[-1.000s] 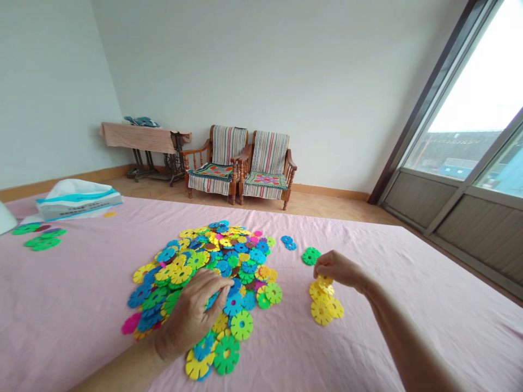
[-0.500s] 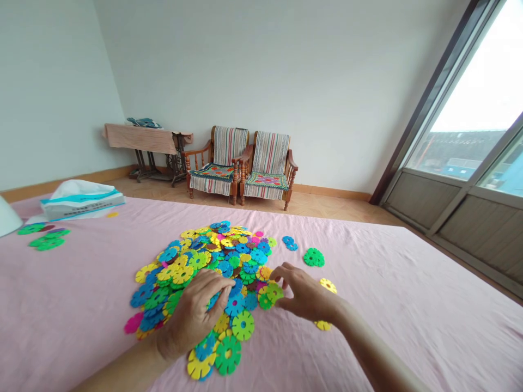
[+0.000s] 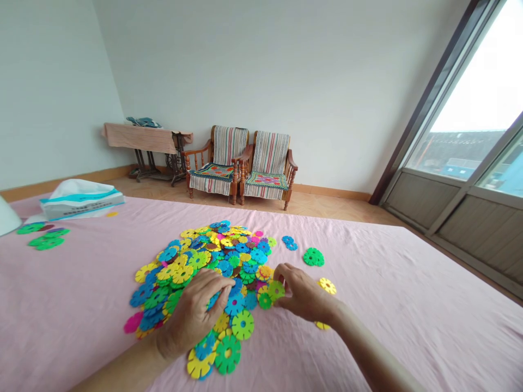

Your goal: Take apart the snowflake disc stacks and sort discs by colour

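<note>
A heap of flat plastic flower-shaped discs (image 3: 212, 261) in blue, yellow, green and pink lies on the pink cloth. My left hand (image 3: 195, 314) rests palm down on the heap's near side, fingers slightly spread. My right hand (image 3: 303, 294) reaches into the heap's right edge, its fingertips pinched at a yellow-green disc (image 3: 276, 289). A small group of yellow discs (image 3: 327, 285) lies just right of that hand, partly hidden by my wrist. A green disc (image 3: 313, 257) and a blue one (image 3: 289, 243) lie apart beyond it.
The pink cloth (image 3: 408, 305) covers a wide surface. A tissue pack (image 3: 79, 198) and several green discs (image 3: 43, 239) sit far left. Two striped wooden armchairs (image 3: 241, 166) and a covered sewing table (image 3: 143, 139) stand by the far wall; a large window is on the right.
My right hand left the yellow discs on the right and moved left to the heap's edge, where its fingers now close on a disc. My left hand has stayed put.
</note>
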Available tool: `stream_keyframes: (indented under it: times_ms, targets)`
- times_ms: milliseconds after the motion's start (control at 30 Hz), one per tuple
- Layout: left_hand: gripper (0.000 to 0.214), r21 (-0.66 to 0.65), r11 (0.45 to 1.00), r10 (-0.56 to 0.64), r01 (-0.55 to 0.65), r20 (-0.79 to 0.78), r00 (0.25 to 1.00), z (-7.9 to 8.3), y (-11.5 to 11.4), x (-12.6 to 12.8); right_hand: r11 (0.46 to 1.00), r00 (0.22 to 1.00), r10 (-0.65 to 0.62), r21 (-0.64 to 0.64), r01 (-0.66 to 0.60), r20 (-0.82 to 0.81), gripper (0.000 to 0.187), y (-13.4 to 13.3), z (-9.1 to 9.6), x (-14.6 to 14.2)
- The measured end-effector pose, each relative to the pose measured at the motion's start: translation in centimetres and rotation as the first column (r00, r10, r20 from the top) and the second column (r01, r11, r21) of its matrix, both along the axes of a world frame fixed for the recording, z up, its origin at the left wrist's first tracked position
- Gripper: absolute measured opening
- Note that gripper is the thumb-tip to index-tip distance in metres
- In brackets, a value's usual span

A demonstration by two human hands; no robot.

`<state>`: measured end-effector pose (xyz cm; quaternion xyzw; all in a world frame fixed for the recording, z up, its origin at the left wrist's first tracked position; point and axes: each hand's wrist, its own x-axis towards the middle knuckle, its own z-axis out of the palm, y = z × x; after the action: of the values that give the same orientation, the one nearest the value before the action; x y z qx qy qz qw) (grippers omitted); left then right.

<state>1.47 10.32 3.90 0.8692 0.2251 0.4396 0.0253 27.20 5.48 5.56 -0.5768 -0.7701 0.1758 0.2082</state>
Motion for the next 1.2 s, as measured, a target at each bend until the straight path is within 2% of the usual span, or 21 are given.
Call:
stream_keyframes:
  times_ms: [100,200,367,433,500,600,667,767,900,1200]
  targets:
    - [0.013,0.007,1.000,0.000,0.000,-0.006,1.000,0.0,0.0,-0.1,0.999,1.000,0.009,-0.031,-0.010,-0.026,0.012,0.1,0.2,0.0]
    - [0.014,0.010,1.000,-0.006,0.007,-0.014,1.000,0.0,0.0,-0.1,0.998,0.997,-0.019,-0.062,0.014,-0.069,0.012,0.3,0.4,-0.1]
    - [0.014,0.004,1.000,-0.013,0.013,-0.026,1.000,-0.1,-0.1,0.0,0.988,0.984,-0.155,0.013,0.157,-0.089,0.011,0.8,0.1,0.1]
    - [0.014,0.006,1.000,-0.014,0.015,-0.031,0.999,-0.2,-0.1,0.0,0.986,0.977,-0.169,-0.013,0.168,-0.128,0.010,0.8,0.0,0.2]
    - [0.014,0.002,1.000,-0.013,0.013,-0.036,0.999,-0.3,-0.1,-0.1,0.992,0.969,-0.108,-0.090,0.090,-0.224,0.009,0.7,0.0,0.0]
    - [0.013,-0.014,1.000,-0.011,0.010,-0.034,0.999,-0.3,-0.2,-0.1,0.977,0.923,0.021,-0.189,-0.101,-0.384,0.005,0.0,0.1,-1.1]
    - [0.013,-0.019,1.000,-0.012,0.011,-0.031,0.999,-0.1,-0.2,0.0,0.953,0.904,0.062,-0.243,-0.178,-0.422,0.017,-0.7,0.1,-2.4]
    - [0.013,-0.022,1.000,-0.015,0.015,-0.032,0.999,0.1,-0.2,0.1,0.934,0.919,0.074,-0.296,-0.199,-0.386,0.033,-1.6,0.0,-4.3]
    - [0.013,-0.018,1.000,-0.020,0.020,-0.036,0.999,0.3,-0.3,0.2,0.960,0.950,0.041,-0.250,-0.122,-0.309,0.043,-2.2,-0.2,-5.8]
    - [0.013,-0.017,1.000,-0.013,0.012,-0.033,0.999,0.0,-0.2,0.1,0.973,0.953,-0.015,-0.225,-0.057,-0.303,0.022,-2.0,0.0,-5.9]
